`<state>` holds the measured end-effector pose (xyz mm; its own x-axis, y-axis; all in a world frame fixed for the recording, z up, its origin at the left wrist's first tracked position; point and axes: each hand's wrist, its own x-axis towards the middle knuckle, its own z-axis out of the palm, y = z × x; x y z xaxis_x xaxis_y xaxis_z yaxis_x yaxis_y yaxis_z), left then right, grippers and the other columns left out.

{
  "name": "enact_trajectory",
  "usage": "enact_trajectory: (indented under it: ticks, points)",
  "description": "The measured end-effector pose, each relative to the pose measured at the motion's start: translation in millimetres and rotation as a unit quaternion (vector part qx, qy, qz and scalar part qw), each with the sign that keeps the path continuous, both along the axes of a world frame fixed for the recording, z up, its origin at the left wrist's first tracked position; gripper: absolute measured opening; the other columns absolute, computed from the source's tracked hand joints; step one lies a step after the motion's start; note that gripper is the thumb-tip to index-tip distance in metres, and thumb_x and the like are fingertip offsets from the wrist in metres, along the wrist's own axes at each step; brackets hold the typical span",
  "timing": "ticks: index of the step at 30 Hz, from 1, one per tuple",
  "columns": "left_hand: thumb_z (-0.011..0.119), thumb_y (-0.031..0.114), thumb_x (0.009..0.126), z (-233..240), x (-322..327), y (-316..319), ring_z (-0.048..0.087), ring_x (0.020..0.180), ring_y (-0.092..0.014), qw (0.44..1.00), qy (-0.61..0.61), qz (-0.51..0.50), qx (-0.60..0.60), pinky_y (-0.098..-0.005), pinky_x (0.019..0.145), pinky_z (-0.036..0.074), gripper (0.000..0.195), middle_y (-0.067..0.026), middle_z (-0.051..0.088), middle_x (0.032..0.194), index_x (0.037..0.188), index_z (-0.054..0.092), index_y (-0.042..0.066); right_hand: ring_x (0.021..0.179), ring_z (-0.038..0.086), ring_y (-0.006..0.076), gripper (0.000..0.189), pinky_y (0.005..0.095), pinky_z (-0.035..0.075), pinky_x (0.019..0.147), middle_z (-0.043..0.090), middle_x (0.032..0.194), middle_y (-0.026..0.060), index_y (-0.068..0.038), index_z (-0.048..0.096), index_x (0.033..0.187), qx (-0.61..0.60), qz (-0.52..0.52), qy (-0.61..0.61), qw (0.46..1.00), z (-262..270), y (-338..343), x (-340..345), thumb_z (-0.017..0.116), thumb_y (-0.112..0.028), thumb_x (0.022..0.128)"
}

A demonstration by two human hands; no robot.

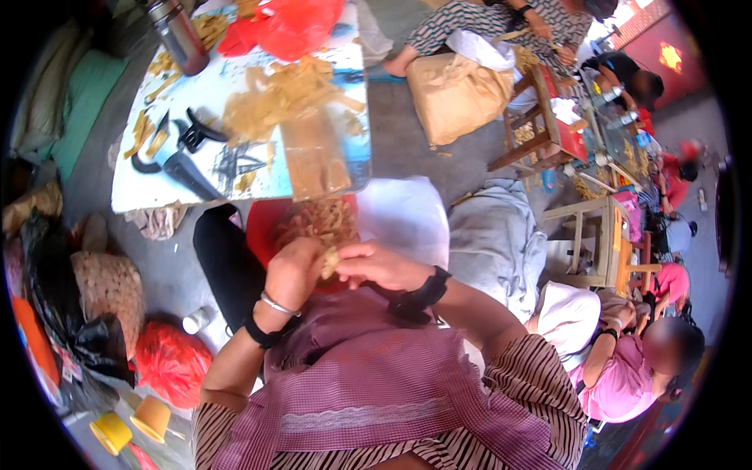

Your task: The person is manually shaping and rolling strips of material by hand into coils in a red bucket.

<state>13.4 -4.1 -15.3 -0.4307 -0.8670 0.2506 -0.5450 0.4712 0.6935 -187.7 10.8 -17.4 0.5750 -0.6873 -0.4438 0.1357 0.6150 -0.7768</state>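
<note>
A small, pale yellowish piece of unclear material is held between both hands above my lap. My left hand pinches it from one side; my right hand has thumb and fingers on its other side. Just beyond them a red container holds many short brownish pieces. On the white table in front lie a heap of thin tan strips, a flat brown sheet or packet at the edge, and a dark-handled tool.
A steel flask and red plastic bag stand on the table. Grey cloth lies at the right, near wooden stools. Bags and yellow cups are at the left. Several people sit at the right.
</note>
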Motion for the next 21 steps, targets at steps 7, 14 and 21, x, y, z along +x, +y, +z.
enact_trajectory:
  ticks: [7,14,21]
  points:
    - [0.062,0.019,0.082,20.8,-2.5,8.4,0.061,0.069,-0.032,0.993,-0.061,-0.033,0.096,-0.0374,0.059,0.048,0.014,-0.0144,0.061,0.075,0.084,0.061,0.004,0.069,0.054,0.0064,0.022,0.0207,0.047,0.060,0.058,0.084,0.0014,-0.002,0.056,0.110,-0.047,0.020,0.088,0.995,0.7,-6.9,-1.0,0.051,-0.018,0.095]
    - [0.058,0.013,0.085,28.5,22.7,11.1,0.055,0.057,-0.017,0.965,0.096,-0.033,0.241,-0.0276,0.055,0.045,0.015,-0.0071,0.056,0.065,0.075,0.058,0.001,0.065,0.051,0.0041,0.015,0.0179,0.042,0.057,0.057,0.079,-0.0020,-0.002,0.059,0.103,-0.106,0.023,0.100,0.989,27.2,-26.3,-35.6,0.056,-0.009,0.090]
    - [0.053,0.023,0.092,18.4,27.2,6.5,0.058,0.078,-0.013,0.929,0.216,-0.101,0.283,-0.0247,0.071,0.046,0.022,-0.0057,0.060,0.093,0.099,0.054,0.002,0.064,0.050,0.0046,0.016,0.0191,0.040,0.057,0.057,0.078,-0.0011,-0.002,0.057,0.102,-0.041,0.022,0.093,0.995,34.3,-22.1,-31.4,0.054,-0.003,0.087]
